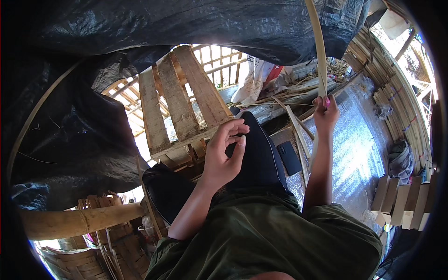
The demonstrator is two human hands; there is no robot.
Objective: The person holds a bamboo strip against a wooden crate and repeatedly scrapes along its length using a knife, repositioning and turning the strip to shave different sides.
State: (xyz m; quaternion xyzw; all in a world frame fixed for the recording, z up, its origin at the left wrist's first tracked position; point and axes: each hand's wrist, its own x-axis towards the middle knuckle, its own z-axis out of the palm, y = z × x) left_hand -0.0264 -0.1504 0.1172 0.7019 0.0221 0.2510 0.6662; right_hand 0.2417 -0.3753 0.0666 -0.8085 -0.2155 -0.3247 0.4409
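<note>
My right hand (325, 114) is raised on the right, its fingers closed around a long pale bamboo strip (319, 46). The strip rises from the fist toward the top edge, bending slightly. A small bright pink spot shows at the fingers; what it is I cannot make out. My left hand (226, 149) hovers over my lap with fingers loosely curved and the thumb apart from them, holding nothing visible. Just beyond it stands a slatted wooden crate (179, 100). Between my thigh and the right forearm lies a dark phone (289, 158), beside more thin bamboo strips (298, 135).
Black plastic sheeting (186, 23) hangs overhead and down the left. A thick bamboo pole (84, 221) crosses the lower left above woven baskets (79, 261). Shiny silver sheeting (354, 140) covers the surface at right, near stacked wooden blocks (401, 203). A white sack (256, 77) stands at the back.
</note>
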